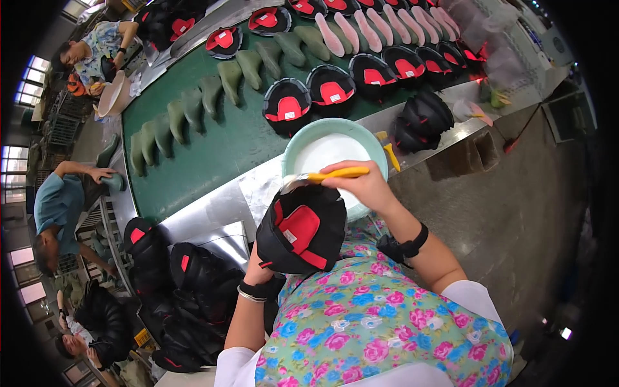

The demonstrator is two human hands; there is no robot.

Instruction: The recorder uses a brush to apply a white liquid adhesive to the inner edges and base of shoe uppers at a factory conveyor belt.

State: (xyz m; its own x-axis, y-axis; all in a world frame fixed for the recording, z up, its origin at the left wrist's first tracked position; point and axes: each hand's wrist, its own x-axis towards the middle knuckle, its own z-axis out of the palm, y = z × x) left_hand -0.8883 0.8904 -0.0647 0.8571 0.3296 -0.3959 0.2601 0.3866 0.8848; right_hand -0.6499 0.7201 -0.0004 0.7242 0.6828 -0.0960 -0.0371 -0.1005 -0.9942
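My left hand (258,268) holds up a black shoe upper (332,222) with a red lining, its opening turned toward me; most of the fingers are hidden behind it. In my right hand (363,184) is a yellow-handled brush (342,173), gripped by the handle. The bristle end lies at the upper's far edge, whether touching I cannot tell. Just beyond sits a pale green basin (380,151) of white liquid, partly covered by my right hand and the upper. A second yellow brush (392,157) rests at the basin's right side.
Across the green bench top (213,161) run rows of black-and-red uppers (287,103), green foot-shaped forms (176,120) and pink insoles (330,35). Stacked uppers (422,119) stand right of the basin; more pile up (200,284) at my left. Co-workers (61,200) are along the left.
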